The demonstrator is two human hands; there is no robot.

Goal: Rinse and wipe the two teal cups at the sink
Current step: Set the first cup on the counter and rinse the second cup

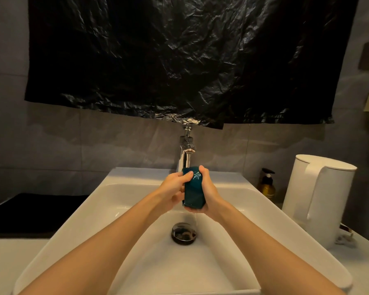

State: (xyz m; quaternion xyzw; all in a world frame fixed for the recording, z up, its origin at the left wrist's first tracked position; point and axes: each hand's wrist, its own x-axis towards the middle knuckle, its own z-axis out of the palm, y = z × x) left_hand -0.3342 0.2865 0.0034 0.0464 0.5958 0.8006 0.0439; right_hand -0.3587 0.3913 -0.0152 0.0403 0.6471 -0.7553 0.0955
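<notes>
One teal cup (193, 193) is held over the white sink (124, 201), just below the chrome tap (186, 154). My left hand (172, 191) grips its left side, thumb lying across the upper part. My right hand (208, 193) grips its right side, thumb curled over the top. Water splashes on the cup's upper part and a thin stream falls from below it toward the drain (183, 233). A second teal cup is not in view.
A white electric kettle (316, 199) stands on the counter right of the sink, with an amber pump bottle (267, 185) behind it. A black mat (28, 211) lies on the counter to the left. Black plastic sheeting (179, 56) covers the wall above the tap.
</notes>
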